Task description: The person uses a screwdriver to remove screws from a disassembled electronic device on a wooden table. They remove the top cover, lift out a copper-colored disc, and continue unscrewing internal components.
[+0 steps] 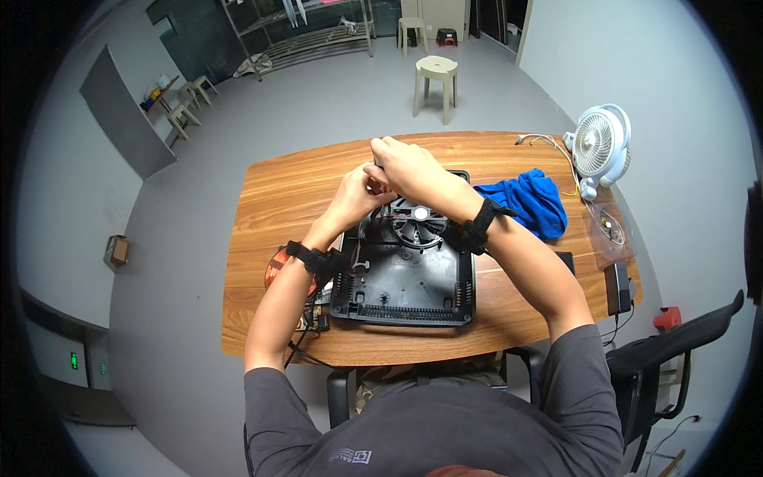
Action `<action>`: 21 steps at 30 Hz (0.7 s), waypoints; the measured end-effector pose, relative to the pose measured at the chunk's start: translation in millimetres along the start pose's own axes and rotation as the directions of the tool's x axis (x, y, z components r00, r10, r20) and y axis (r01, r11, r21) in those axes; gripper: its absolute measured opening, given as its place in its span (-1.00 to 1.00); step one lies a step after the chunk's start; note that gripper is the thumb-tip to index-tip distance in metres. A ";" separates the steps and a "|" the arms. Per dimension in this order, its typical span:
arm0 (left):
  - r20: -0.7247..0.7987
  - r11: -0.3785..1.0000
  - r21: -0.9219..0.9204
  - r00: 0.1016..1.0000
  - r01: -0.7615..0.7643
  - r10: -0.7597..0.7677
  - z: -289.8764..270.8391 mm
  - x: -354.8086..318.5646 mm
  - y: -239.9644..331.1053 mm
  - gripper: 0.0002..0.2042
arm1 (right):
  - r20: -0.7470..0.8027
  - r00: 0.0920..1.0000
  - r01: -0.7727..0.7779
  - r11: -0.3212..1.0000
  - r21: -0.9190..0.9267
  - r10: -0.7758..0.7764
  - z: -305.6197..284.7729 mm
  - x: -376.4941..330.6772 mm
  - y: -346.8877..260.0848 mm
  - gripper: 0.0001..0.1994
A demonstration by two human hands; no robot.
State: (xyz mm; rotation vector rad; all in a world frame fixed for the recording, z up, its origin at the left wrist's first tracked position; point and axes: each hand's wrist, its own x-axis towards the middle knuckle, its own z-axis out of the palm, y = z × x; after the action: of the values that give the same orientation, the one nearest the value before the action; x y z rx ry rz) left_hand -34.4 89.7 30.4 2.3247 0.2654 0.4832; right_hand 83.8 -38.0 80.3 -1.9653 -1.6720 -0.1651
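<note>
Nearest me, the black plastic appliance housing (405, 278) lies open and flat on the wooden table (270, 199), its vented front rim just inside the table's near edge, its long sides running away toward the far edge. A round black cooling fan (417, 222) sits in the housing's far half.

Just left of the housing, at the near-left of the table, a copper-coloured coil disc (276, 266) shows, half hidden by my left forearm — loose wires trail by it.

Both hands meet above the housing's far edge. My left hand (356, 193) is curled, fingers pinched on something small I cannot make out. My right hand (401, 161) is closed over a small dark piece, a shade farther out and higher. The right sits nearer that far edge — the work lies directly beneath both grips.

To the right, a crumpled blue cloth (528, 203); past it, at the far-right corner, a white desk fan (600, 145).
</note>
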 end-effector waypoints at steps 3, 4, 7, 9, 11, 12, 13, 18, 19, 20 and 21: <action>0.074 0.995 -0.103 0.997 -0.010 0.018 -4.2 0.7 -5.1 -0.77 | 0.026 0.999 0.018 1.000 0.024 -0.019 -0.7 2.3 7.4 -0.65; 0.079 0.991 -0.134 0.997 -0.002 0.013 -3.8 0.7 -7.6 -0.78 | 0.044 0.999 0.026 0.999 0.043 -0.028 -2.4 2.6 10.4 -0.67; 0.079 0.984 -0.176 0.997 0.004 0.010 -5.4 3.5 -11.4 -0.78 | 0.097 0.990 0.095 0.990 0.100 -0.105 -6.0 10.3 16.3 -0.70; 0.070 0.990 -0.144 0.998 0.010 0.001 -7.7 0.2 -13.3 -0.76 | 0.131 0.979 0.137 0.981 0.136 -0.155 -6.5 13.1 12.5 -0.73; 0.049 0.997 -0.039 0.997 0.060 -0.058 -9.7 -0.8 -9.7 -0.73 | 0.161 0.969 0.165 0.975 0.151 -0.189 -7.8 15.2 7.3 -0.75; 0.034 0.996 0.011 0.996 0.085 -0.086 -9.9 -0.9 -7.7 -0.72 | 0.158 0.971 0.156 0.976 0.153 -0.180 -7.1 15.1 6.5 -0.75; 0.033 0.996 0.024 0.996 0.085 -0.086 -8.8 -1.4 -7.1 -0.70 | 0.155 0.973 0.147 0.977 0.155 -0.171 -5.5 14.5 6.2 -0.76; -0.004 0.993 0.046 0.994 0.106 -0.106 -6.5 -1.8 5.3 -0.69 | 0.146 0.989 0.007 0.994 0.110 -0.023 -3.0 21.8 0.4 -0.73; -0.024 0.995 0.000 0.994 0.105 -0.105 -4.0 -0.7 -0.1 -0.71 | 0.151 0.987 0.031 0.993 0.112 -0.047 -5.0 23.6 0.5 -0.74; -0.017 0.994 -0.045 0.995 0.098 -0.099 -1.1 -0.9 -4.8 -0.71 | 0.161 0.984 0.053 0.992 0.113 -0.071 -6.9 23.8 -0.4 -0.74; -0.010 0.992 -0.090 0.996 0.091 -0.092 1.1 -0.8 -9.2 -0.72 | 0.171 0.981 0.075 0.991 0.115 -0.094 -8.5 24.7 -1.5 -0.74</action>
State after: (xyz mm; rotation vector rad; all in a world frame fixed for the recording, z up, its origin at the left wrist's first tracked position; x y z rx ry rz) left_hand -35.0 95.3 23.0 2.2118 0.3485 0.4564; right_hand 89.9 -20.3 98.6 -1.8752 -1.8375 0.0699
